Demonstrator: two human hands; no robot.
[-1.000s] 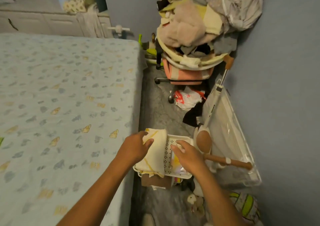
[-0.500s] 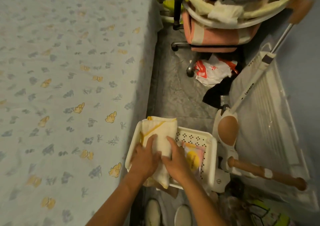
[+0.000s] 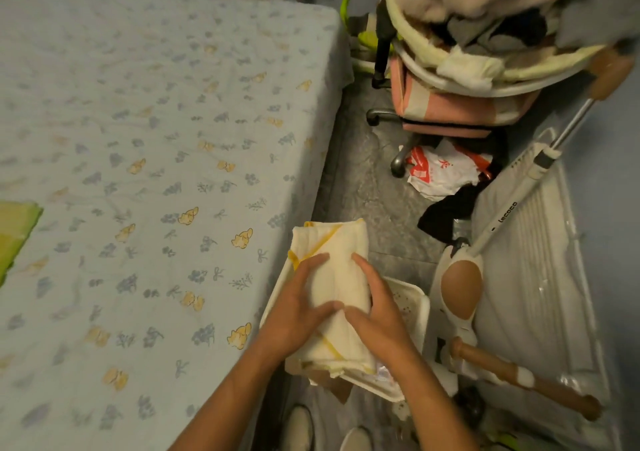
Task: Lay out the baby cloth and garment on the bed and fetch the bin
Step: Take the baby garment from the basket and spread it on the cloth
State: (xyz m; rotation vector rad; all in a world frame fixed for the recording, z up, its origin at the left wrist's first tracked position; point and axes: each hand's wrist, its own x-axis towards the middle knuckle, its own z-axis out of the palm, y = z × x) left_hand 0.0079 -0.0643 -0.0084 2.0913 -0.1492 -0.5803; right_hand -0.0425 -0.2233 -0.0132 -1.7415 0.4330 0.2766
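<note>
I have the folded baby cloth point(image 3: 332, 277), cream with yellow trim, between my two hands, just over the white perforated bin point(image 3: 414, 307) that sits on the floor beside the bed point(image 3: 156, 139). I hold it from both long sides because it is a soft folded bundle: squeezed from one end it would sag open, and flanked like this it should keep its folds until it reaches the mattress. Its far end sticks out past the bin's rim toward the bed edge, and its near end hangs over the bin's front; whether it still touches the bin I cannot tell.

My left hand point(image 3: 294, 315) lies along the cloth's left side, fingers point(image 3: 313, 263) straight and close together, pressed flat to the fabric, thumb reaching across the top toward the middle. My right hand point(image 3: 377, 315) mirrors it on the right side, fingers straight and pressed against the fabric, thumb coming in so the two thumbs nearly meet over the cloth. Neither hand curls round the fabric that I can see; it is a flat-palmed clamp. Both forearms come up from the bottom of the view and converge on the bundle, wrists fairly straight.

I judge the cloth is next for the patterned bed sheet on my left; the bin stays on the floor for now, with something pinkish showing in it beneath the cloth
</note>
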